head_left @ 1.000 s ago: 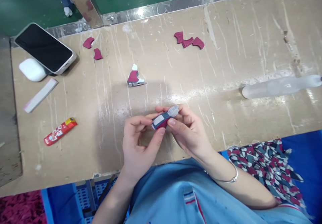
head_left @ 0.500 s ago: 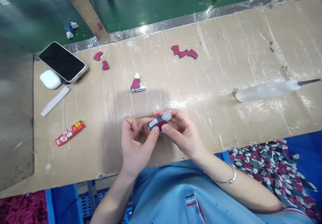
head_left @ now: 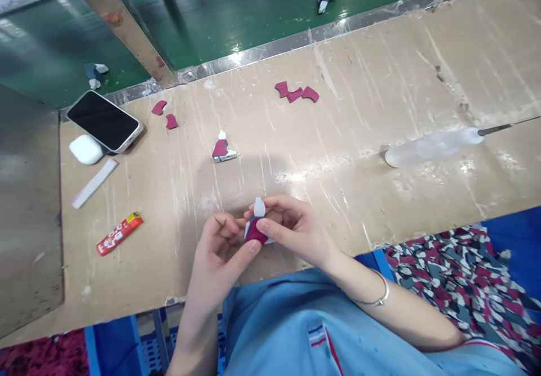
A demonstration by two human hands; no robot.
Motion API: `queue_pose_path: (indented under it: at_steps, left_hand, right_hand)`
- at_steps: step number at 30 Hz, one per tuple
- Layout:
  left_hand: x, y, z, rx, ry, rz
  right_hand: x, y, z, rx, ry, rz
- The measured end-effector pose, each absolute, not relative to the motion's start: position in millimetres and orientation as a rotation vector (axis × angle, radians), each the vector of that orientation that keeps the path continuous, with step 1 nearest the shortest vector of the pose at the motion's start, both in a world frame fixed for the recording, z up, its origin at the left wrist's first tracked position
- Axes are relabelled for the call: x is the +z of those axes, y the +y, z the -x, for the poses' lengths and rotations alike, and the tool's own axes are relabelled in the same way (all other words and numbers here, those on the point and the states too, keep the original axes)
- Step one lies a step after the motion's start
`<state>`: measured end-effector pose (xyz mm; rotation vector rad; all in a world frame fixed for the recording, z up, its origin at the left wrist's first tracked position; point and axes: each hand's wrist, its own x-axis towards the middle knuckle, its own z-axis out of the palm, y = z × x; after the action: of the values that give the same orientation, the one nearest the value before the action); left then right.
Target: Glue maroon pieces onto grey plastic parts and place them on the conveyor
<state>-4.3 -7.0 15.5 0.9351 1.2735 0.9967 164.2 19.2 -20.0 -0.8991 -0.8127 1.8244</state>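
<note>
Both hands meet over the front of the bench around a small maroon, grey and white moulded piece (head_left: 256, 230). My left hand (head_left: 220, 257) pinches its lower left side, thumb along the bottom edge. With thumb and fingers, my right hand (head_left: 296, 226) grips the same piece from the right, its thumb on the maroon face. The light grey knob of the piece points up, away from me. Beyond the hands, a similar maroon and white piece (head_left: 220, 149) lies on the bench. Loose maroon parts (head_left: 295, 94) lie farther back.
At left are a phone (head_left: 105, 121), a white case (head_left: 85, 149), a pale strip (head_left: 95, 183) and a red packet (head_left: 120, 234). A clear bottle with a thin tip (head_left: 431, 147) lies at right. Blue bins hold many mixed pieces (head_left: 460, 274) and maroon parts (head_left: 46, 356). Behind runs a green surface (head_left: 236, 9).
The held piece has been turned, so its maroon face now shows and its knob points away from me. Both hands stay on it. The camera view has shifted slightly.
</note>
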Motion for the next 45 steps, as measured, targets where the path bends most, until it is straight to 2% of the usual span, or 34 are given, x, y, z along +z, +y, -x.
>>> queue_pose_path:
  at_steps: [24, 39, 45]
  left_hand:
    - [27, 6, -8, 0.93, 1.344, -0.986]
    - [25, 5, -9, 1.002, 1.305, -0.957]
    - [17, 1, -8, 1.168, 1.257, -0.893]
  right_hand:
    - [-6, 26, -163, 1.739, -1.088, 1.024]
    - [-8, 26, -162, 1.763, -1.059, 1.044]
    - [-12, 15, -172, 1.622, -1.195, 0.876]
